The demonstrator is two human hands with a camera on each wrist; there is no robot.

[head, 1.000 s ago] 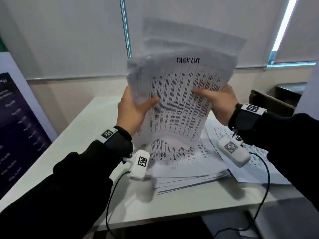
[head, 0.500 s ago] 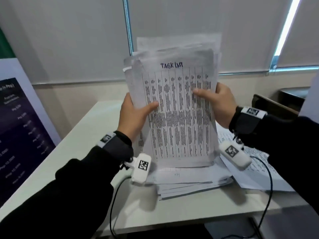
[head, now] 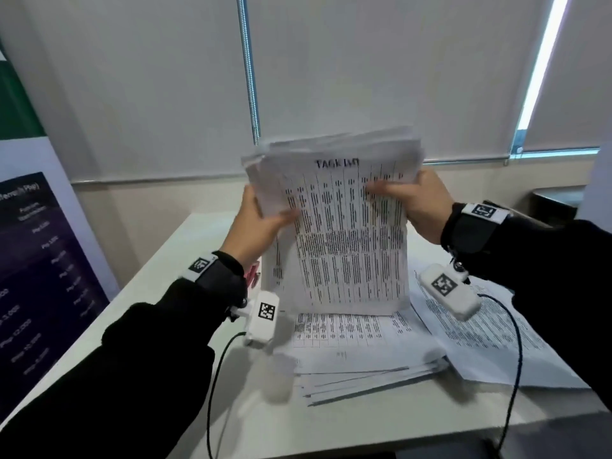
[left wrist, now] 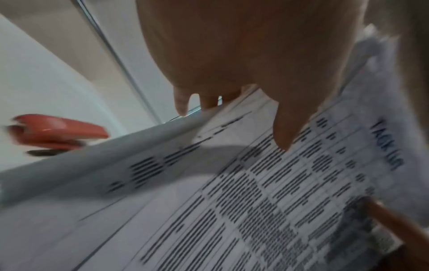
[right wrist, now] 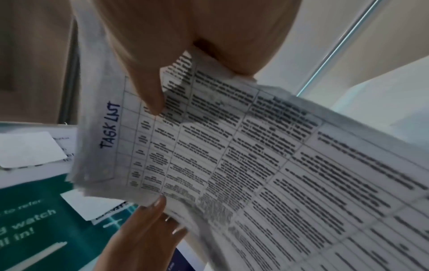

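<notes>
Head view: a person in black sleeves holds a sheaf of printed papers [head: 344,243] upright over a white surface [head: 159,293], in front of a drawn window blind [head: 149,94]. Far left of the sheaf stands a dark banner [head: 33,276] with pale lettering. Just left of the sheaf, the left grip [head: 256,231] clasps its left edge near the top, with the thumb laid across the front page and the fingers out of sight behind. Low at the sheaf's left edge, a red object peeks out on the surface. The blurred left wrist view suggests it is a stapler [left wrist: 58,132], lying flat.

The sheaf's front page carries a table of fine print under the handwritten heading "TASK LIST", and its top edges fan unevenly. Directly under the sheaf, a flat stack [head: 361,356] of similar sheets lies on the surface, its corners splayed.

At the sheaf's right edge, level with the heading, the right grip [head: 422,210] clamps the pages, thumb pressed on the front page and fingers behind. The right wrist view shows that thumb on the table's upper rows, with the other hand's fingertips at the opposite edge. Right of the sheaf, more loose printed sheets [head: 480,336] lie spread on the surface.
</notes>
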